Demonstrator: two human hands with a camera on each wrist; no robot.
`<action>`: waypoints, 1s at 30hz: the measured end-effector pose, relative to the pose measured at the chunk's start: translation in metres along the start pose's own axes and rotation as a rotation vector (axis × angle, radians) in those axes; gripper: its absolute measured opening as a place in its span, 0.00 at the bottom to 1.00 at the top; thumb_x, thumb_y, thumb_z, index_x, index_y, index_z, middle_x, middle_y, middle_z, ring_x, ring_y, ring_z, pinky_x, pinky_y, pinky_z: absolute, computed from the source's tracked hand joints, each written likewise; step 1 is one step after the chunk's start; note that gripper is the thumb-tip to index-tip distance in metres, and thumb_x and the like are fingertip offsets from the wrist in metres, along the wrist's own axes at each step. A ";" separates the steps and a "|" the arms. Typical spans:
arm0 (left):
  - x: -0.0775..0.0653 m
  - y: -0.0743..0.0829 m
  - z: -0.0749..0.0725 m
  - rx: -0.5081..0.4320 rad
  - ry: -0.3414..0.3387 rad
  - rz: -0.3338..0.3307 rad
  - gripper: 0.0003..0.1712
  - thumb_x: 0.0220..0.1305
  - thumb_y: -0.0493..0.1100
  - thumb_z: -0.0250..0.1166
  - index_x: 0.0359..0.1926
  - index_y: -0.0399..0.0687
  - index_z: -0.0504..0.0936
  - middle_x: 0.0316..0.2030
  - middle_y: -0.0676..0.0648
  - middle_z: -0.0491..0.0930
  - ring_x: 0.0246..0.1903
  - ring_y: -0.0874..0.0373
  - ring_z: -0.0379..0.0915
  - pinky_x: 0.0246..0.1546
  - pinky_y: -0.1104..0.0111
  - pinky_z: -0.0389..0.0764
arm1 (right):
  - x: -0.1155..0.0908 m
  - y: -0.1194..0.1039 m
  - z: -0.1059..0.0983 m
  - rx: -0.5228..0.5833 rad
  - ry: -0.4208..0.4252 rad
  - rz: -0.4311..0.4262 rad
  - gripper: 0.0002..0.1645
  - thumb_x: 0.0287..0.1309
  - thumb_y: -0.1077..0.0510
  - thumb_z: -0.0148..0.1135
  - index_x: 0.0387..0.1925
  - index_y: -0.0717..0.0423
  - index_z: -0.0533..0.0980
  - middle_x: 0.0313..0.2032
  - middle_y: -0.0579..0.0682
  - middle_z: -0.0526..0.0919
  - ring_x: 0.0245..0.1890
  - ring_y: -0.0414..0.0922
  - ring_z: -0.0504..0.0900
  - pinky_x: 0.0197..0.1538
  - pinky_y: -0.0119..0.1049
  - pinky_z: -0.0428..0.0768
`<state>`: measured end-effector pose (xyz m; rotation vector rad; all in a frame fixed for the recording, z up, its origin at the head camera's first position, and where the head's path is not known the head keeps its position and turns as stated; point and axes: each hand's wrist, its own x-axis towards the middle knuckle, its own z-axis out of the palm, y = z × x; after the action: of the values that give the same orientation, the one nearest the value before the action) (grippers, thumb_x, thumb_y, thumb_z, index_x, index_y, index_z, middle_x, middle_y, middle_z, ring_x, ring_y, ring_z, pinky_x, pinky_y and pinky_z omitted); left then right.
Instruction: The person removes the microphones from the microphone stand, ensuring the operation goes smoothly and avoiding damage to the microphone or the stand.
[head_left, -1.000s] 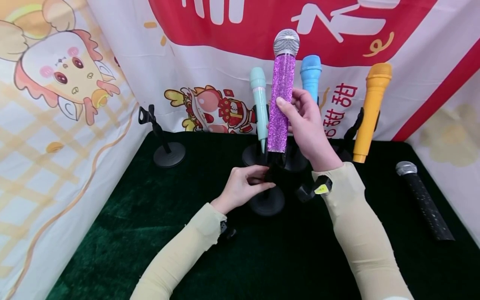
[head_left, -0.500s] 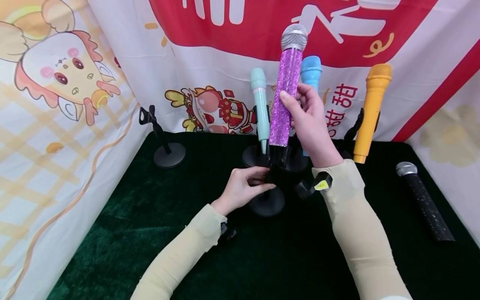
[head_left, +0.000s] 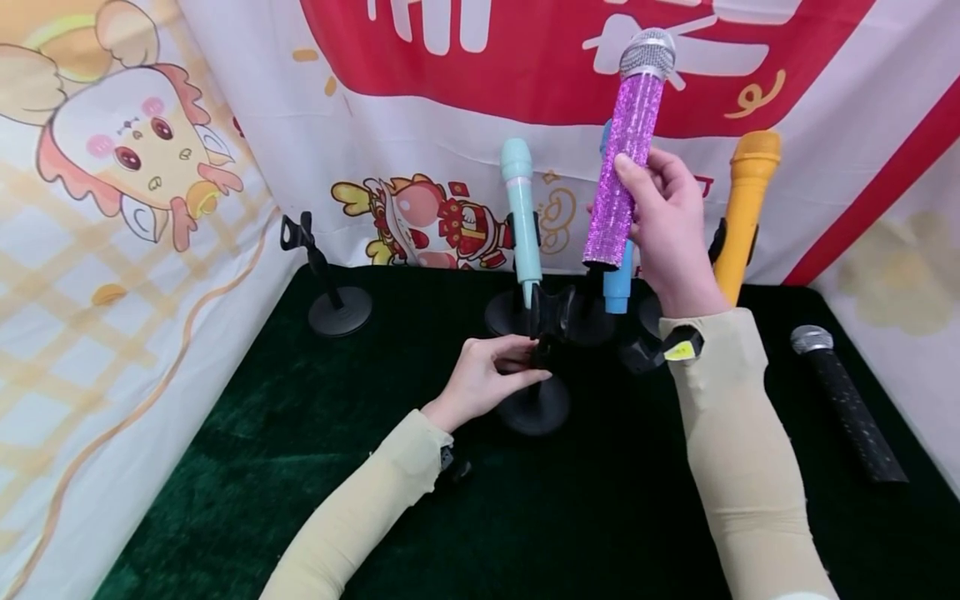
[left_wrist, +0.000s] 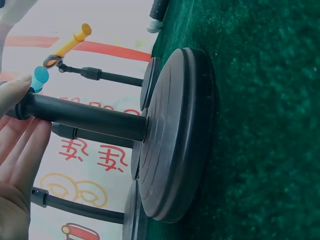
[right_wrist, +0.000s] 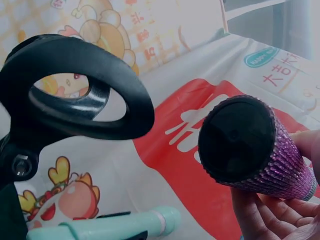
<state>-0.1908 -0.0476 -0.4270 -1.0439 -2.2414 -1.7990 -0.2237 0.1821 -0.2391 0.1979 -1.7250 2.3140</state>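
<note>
A purple glittery microphone (head_left: 622,167) with a silver mesh head is held up by my right hand (head_left: 671,225), thumb in front and fingers behind. Its black bottom end (right_wrist: 237,137) faces the right wrist camera, apart from the stand's clip. My left hand (head_left: 483,375) grips the upright of a black microphone stand (head_left: 534,404) between thumb and fingers. In the left wrist view that upright (left_wrist: 85,115) runs from the hand to a round base (left_wrist: 172,135) on the green cloth. The clip (right_wrist: 75,90) on top of this stand holds nothing.
Behind stand a mint microphone (head_left: 521,217), a blue microphone (head_left: 617,287), partly hidden, and a yellow microphone (head_left: 746,208), each on a stand. A bare stand (head_left: 337,308) is at the left. A black microphone (head_left: 851,408) lies on the green cloth (head_left: 300,467) at the right.
My right hand has drawn the purple microphone up and to the right, out of the stand's clip. My left hand has stayed on the stand.
</note>
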 end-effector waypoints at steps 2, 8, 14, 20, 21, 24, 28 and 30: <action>0.000 0.000 0.000 -0.003 -0.002 -0.006 0.18 0.63 0.41 0.75 0.53 0.44 0.86 0.47 0.51 0.87 0.43 0.60 0.85 0.42 0.66 0.86 | -0.003 0.001 -0.004 0.008 -0.003 -0.002 0.32 0.64 0.49 0.70 0.65 0.55 0.70 0.52 0.58 0.76 0.44 0.51 0.86 0.45 0.40 0.86; -0.001 0.000 0.000 -0.010 0.001 -0.012 0.18 0.63 0.40 0.75 0.54 0.45 0.86 0.47 0.52 0.86 0.43 0.60 0.85 0.43 0.66 0.86 | -0.009 0.000 -0.016 -0.013 0.007 -0.032 0.30 0.66 0.51 0.69 0.64 0.57 0.71 0.52 0.57 0.76 0.43 0.47 0.81 0.43 0.34 0.86; -0.001 -0.001 0.000 -0.015 0.006 -0.007 0.18 0.63 0.40 0.75 0.54 0.46 0.86 0.48 0.52 0.86 0.43 0.61 0.85 0.42 0.66 0.86 | -0.018 -0.005 -0.031 0.004 0.010 -0.036 0.29 0.66 0.53 0.70 0.63 0.59 0.72 0.48 0.57 0.76 0.39 0.46 0.80 0.39 0.31 0.86; -0.002 -0.001 0.001 -0.013 0.009 -0.008 0.18 0.63 0.40 0.75 0.54 0.46 0.86 0.48 0.52 0.86 0.43 0.61 0.85 0.42 0.66 0.86 | -0.027 -0.010 -0.050 -0.009 0.023 0.000 0.32 0.64 0.52 0.72 0.65 0.58 0.72 0.50 0.57 0.75 0.42 0.46 0.81 0.42 0.32 0.86; -0.002 -0.001 0.001 -0.012 0.011 -0.008 0.18 0.62 0.40 0.75 0.54 0.46 0.86 0.47 0.52 0.86 0.43 0.61 0.85 0.42 0.66 0.87 | -0.028 -0.011 -0.054 -0.017 0.026 0.010 0.33 0.63 0.52 0.72 0.65 0.58 0.72 0.51 0.57 0.75 0.44 0.46 0.81 0.43 0.32 0.86; -0.002 -0.001 0.002 -0.011 0.014 -0.008 0.19 0.62 0.40 0.75 0.54 0.46 0.86 0.47 0.52 0.86 0.42 0.61 0.85 0.42 0.65 0.87 | -0.033 -0.012 -0.063 -0.052 0.039 0.037 0.34 0.63 0.51 0.72 0.67 0.57 0.72 0.54 0.55 0.75 0.47 0.46 0.80 0.44 0.34 0.86; -0.002 -0.002 0.002 -0.014 0.022 -0.013 0.18 0.62 0.41 0.75 0.53 0.47 0.86 0.47 0.53 0.87 0.42 0.61 0.85 0.42 0.65 0.87 | -0.039 -0.011 -0.074 -0.098 0.051 0.038 0.34 0.63 0.51 0.72 0.67 0.56 0.72 0.54 0.55 0.75 0.47 0.45 0.80 0.43 0.31 0.86; -0.002 -0.003 0.002 -0.020 0.025 -0.016 0.18 0.62 0.42 0.76 0.53 0.47 0.86 0.47 0.53 0.87 0.42 0.61 0.85 0.42 0.65 0.87 | -0.041 -0.009 -0.079 -0.105 0.054 0.025 0.33 0.64 0.52 0.72 0.67 0.56 0.72 0.54 0.55 0.76 0.47 0.45 0.80 0.43 0.31 0.86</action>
<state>-0.1901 -0.0468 -0.4307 -1.0031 -2.2284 -1.8348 -0.1787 0.2549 -0.2642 0.0945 -1.8265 2.2173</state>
